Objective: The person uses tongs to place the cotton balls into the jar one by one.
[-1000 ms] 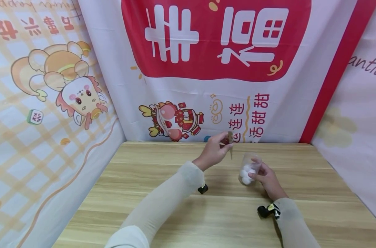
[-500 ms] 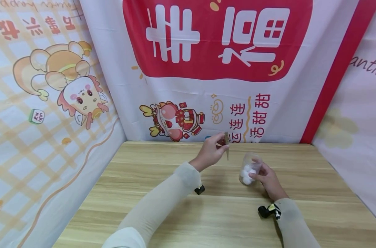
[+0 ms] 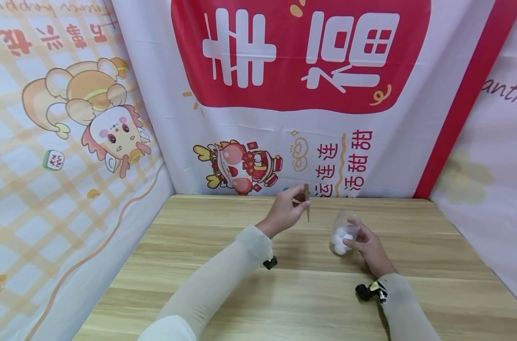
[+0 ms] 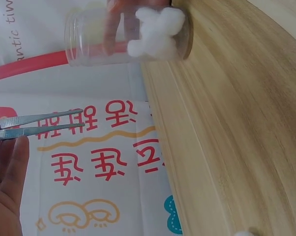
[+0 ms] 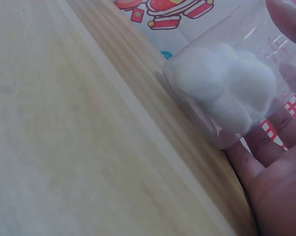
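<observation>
Metal tweezers [image 4: 44, 125] are pinched in my left hand [image 3: 284, 210], their tips apart and nothing between them in the left wrist view. That hand is above the table's far part, to the left of the jar and apart from it. My right hand [image 3: 371, 248] grips a clear plastic jar [image 3: 347, 220] from its right side, with the thumb and fingers around the wall. Several white cotton balls [image 5: 222, 83] lie in the lower part of the jar. No lid shows on its mouth in the left wrist view.
The wood-grain table [image 3: 224, 293] ends at a printed cloth wall [image 3: 241, 123] at the back. More printed cloth stands at the left [image 3: 70, 199] and right. A small white thing [image 4: 244, 233] is cut off at the left wrist view's bottom edge.
My left hand has moved a little to the left with the tweezers, farther from the jar. The right hand and the jar have stayed nearly in place.
</observation>
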`<state>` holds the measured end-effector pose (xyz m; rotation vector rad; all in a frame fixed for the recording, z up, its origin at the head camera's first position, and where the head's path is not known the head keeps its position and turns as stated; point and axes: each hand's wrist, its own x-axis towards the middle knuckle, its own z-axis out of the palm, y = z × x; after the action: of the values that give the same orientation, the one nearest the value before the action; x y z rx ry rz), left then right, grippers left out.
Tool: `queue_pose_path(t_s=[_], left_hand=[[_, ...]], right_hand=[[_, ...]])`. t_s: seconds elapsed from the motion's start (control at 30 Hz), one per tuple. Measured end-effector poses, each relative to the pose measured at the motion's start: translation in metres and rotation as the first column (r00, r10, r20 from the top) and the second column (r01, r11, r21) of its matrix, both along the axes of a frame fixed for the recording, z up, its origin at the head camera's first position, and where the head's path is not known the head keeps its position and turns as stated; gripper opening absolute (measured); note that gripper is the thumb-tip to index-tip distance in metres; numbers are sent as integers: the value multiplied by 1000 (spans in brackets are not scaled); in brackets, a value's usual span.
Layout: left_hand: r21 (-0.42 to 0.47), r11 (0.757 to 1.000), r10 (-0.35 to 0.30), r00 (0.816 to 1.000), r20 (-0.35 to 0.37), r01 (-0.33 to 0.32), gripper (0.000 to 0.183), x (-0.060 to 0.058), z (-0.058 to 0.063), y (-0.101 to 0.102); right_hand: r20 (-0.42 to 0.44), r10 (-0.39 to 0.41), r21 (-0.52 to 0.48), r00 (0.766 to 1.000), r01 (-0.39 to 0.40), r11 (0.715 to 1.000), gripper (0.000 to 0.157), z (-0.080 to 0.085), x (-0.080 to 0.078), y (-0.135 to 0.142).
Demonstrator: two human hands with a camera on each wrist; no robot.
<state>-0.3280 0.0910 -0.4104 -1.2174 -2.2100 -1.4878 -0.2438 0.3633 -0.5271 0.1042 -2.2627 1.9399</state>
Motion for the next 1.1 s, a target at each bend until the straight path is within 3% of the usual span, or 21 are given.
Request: queue_pose_path(t_s=[0.7,1.1], left_hand=[[-4,1000,22,999,37,-22,15,-1,-6,-13],[2,999,40,999,30,-40,13,-3,-12,-22]], right_hand=[[0,-12,40,1000,12,999,67,-1,0,2],[-14,-2,10,1000,2,1000,70,2,1,0]])
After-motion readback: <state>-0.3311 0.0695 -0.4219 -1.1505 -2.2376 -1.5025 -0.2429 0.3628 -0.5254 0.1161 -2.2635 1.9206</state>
